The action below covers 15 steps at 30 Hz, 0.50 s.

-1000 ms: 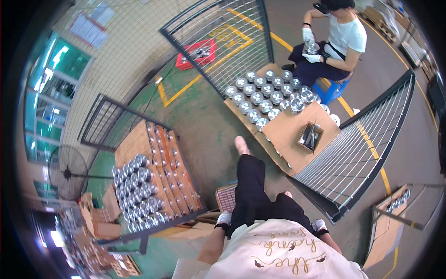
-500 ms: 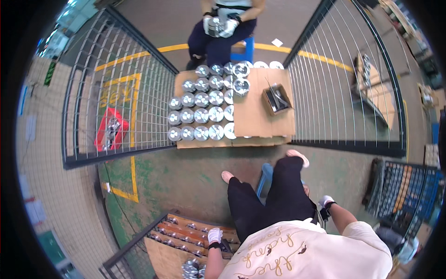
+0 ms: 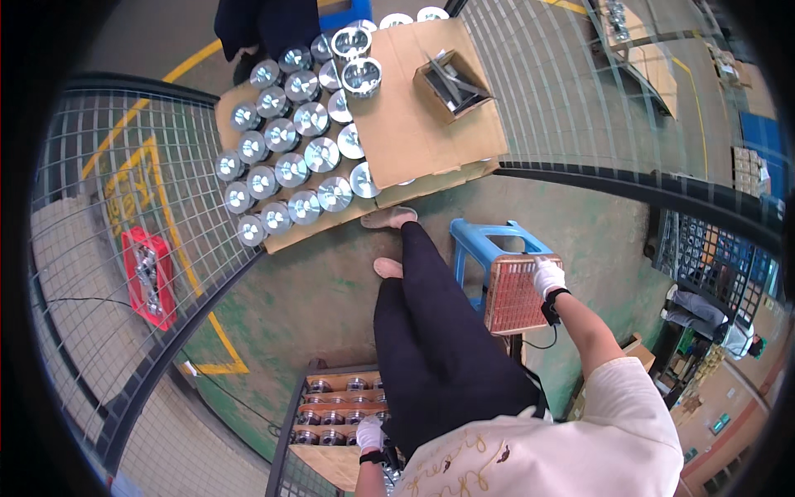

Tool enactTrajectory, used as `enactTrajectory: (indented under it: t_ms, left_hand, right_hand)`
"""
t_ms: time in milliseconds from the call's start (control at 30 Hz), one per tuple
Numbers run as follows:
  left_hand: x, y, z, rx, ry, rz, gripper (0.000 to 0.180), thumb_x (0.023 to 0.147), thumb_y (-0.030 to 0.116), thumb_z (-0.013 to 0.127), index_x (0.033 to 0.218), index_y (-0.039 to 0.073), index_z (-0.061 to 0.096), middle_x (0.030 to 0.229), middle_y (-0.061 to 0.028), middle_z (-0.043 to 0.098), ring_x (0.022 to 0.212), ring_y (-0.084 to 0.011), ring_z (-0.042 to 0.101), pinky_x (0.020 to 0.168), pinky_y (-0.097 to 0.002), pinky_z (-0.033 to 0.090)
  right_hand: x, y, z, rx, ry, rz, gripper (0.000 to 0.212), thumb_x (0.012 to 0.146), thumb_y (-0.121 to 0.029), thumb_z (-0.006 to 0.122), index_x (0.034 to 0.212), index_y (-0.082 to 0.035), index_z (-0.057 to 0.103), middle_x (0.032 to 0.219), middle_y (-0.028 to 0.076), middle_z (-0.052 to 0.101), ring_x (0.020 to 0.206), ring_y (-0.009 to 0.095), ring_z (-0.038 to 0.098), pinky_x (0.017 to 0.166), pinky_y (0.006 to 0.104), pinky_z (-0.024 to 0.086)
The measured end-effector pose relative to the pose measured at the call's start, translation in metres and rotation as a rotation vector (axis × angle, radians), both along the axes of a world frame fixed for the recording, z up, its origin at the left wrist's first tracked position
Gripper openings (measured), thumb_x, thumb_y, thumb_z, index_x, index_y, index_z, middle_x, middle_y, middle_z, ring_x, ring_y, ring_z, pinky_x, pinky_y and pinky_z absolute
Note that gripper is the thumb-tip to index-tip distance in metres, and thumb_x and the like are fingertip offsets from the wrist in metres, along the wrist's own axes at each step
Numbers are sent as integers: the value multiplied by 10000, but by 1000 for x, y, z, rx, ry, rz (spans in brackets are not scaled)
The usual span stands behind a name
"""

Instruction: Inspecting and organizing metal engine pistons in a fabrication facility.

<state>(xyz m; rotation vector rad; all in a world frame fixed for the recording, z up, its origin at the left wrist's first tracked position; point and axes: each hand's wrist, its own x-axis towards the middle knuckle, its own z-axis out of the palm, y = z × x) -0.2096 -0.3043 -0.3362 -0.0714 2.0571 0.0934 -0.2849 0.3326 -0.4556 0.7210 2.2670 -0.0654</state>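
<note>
My right hand (image 3: 548, 278), in a white glove, grips the upper edge of a red slatted seat mat (image 3: 525, 296). This mat stands tilted against a blue plastic stool (image 3: 489, 240). At the lower left, my white-gloved left hand (image 3: 370, 434) is at the edge of a crate (image 3: 300, 406) with rows of metal pistons (image 3: 332, 418) between cardboard strips. Its fingers are too small and unclear to tell whether they hold anything. Ahead, rows of shiny pistons (image 3: 291, 169) stand on a cardboard-covered pallet (image 3: 290, 238).
An open cardboard box (image 3: 452, 86) with dark strips sits on a cardboard sheet (image 3: 406, 132). Wire mesh panels (image 3: 186, 182) flank the pallet. A red bin (image 3: 149, 279) of metal parts is beyond the left mesh. A co-worker's dark-trousered legs (image 3: 273, 25) show at the far side.
The view has turned and shifted. My right hand has come from beside my hip onto the seat mat, now in sight with the blue stool. My left hand stays by the crate.
</note>
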Motion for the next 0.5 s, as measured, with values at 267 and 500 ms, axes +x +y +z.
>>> enactTrajectory:
  t_ms: [267,500]
  left_hand:
    - [17,3,-29,-207,-355,190,342,937,301,461,901,51,692,893,-202,685,813,-389,666,701,-499,533]
    - [7,12,-19,8,-337,328,270,916,231,500,1044,51,654,992,-184,673,906,-342,654,779,-430,528]
  right_hand:
    - [-63,15,-175,-264,-552,-218,618,972,-509,281,1217,-43,604,1266,164,583,1213,320,523,1032,438,364]
    - [-86,5,-205,-485,-502,305,607,994,-475,200,1199,-67,601,1117,169,655,1019,355,633,995,404,409]
